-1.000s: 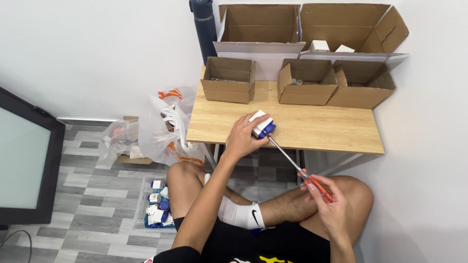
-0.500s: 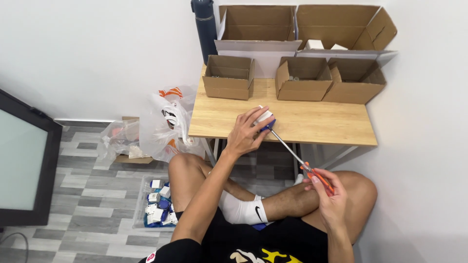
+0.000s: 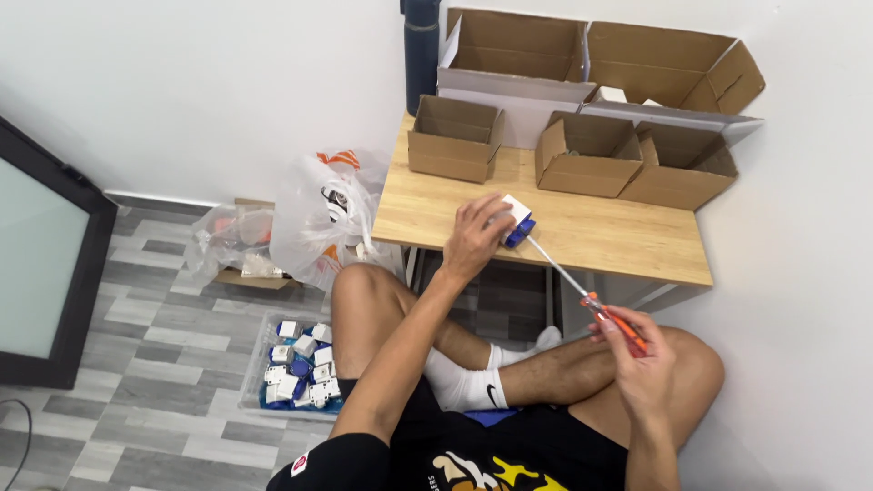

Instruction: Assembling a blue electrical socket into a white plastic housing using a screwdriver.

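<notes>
**Screwdriver set to a small white-and-blue part at the tabletop's near edge**

We see the left hand (image 3: 475,238) closed around a small white-and-blue part (image 3: 518,221), holding it at the near edge of the wooden tabletop (image 3: 627,241). The right hand (image 3: 641,359) sits nearer to us, above the right knee, its grip wrapped around the orange handle of a screwdriver (image 3: 596,305). The metal shaft runs up and to the left, and its tip meets the blue side of the part.

On the far side of the tabletop stand three small open cardboard boxes (image 3: 455,138), with two larger open boxes (image 3: 518,50) behind them against the wall and a dark bottle (image 3: 421,50) at the far left corner. On the floor to the left, a clear tray (image 3: 296,368) holds more white and blue parts, and white plastic bags (image 3: 323,214) lie beside the tabletop's left end.
</notes>
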